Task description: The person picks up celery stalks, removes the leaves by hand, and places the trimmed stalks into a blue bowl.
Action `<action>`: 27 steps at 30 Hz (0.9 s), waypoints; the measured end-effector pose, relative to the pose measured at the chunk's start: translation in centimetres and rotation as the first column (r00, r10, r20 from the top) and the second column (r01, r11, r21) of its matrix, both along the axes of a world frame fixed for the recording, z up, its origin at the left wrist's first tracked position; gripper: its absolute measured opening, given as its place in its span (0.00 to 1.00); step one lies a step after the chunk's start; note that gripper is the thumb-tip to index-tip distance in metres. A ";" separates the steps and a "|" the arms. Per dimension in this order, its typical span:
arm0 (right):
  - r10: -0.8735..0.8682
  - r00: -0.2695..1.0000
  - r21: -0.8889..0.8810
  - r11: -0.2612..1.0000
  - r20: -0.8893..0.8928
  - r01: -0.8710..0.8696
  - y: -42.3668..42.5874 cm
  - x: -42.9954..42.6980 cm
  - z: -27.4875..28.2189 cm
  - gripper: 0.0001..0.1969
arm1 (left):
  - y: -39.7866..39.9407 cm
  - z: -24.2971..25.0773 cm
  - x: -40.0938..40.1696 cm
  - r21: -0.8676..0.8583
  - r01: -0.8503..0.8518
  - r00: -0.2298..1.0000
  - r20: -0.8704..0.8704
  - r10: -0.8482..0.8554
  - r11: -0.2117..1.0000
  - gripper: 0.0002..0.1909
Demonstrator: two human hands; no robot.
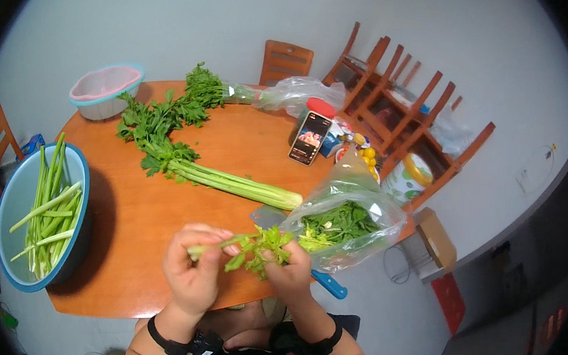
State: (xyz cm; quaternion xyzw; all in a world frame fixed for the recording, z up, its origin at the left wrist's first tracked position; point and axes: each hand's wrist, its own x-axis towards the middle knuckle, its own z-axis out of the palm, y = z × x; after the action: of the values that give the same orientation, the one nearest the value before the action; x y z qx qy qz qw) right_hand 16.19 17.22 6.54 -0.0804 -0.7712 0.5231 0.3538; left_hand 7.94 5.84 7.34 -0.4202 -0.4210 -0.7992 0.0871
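Observation:
My left hand point(194, 268) pinches the pale stalk end of a small celery piece point(253, 249) above the table's front edge. The fingers of my right hand point(289, 268) are closed on the yellow-green leaves at its other end. Just right of my hands is a clear plastic bag point(385, 230) with celery leaves point(343, 219) in it. A knife with a blue handle point(329, 284) lies by that bag, its blade mostly hidden. Beyond my hands a whole celery bunch point(236, 183) lies across the wooden table point(134, 236), leaves to the left.
A blue basin point(77, 171) of celery stalks stands at the left. Further back are nested colanders point(105, 96) and a bagged celery bunch point(240, 93). A phone point(310, 138) leans on a red-lidded container point(320, 107). Stacked wooden chairs point(396, 91) and a gold-lidded can point(407, 178) stand right.

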 end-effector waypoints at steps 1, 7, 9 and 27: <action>-0.013 1.000 -0.128 0.992 -0.028 0.009 0.0 0.1 0.1 0.07 | 0.0 0.0 0.3 0.001 0.009 1.000 -0.004 -0.009 1.000 0.06; -0.191 0.969 -0.367 0.922 -0.155 0.123 -0.3 -0.5 0.9 0.07 | 1.0 -1.5 1.7 -0.120 -0.151 0.912 -0.401 0.091 0.981 0.11; -0.213 0.965 -0.459 0.880 -0.156 0.120 -0.2 -0.6 1.0 0.07 | 1.2 -1.2 1.8 -0.126 -0.134 0.914 -0.398 0.073 0.983 0.13; -0.056 0.988 -0.256 0.967 -0.141 0.018 2.2 0.5 0.1 0.08 | 0.7 0.3 0.1 -0.371 0.319 0.945 0.189 -0.265 0.872 0.12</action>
State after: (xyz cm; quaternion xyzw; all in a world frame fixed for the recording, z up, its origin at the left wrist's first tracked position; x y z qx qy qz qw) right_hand 16.68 19.41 6.66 -0.1007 -0.6681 0.6152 0.4063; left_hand 8.04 6.50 7.61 -0.4339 -0.5103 -0.7272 -0.1499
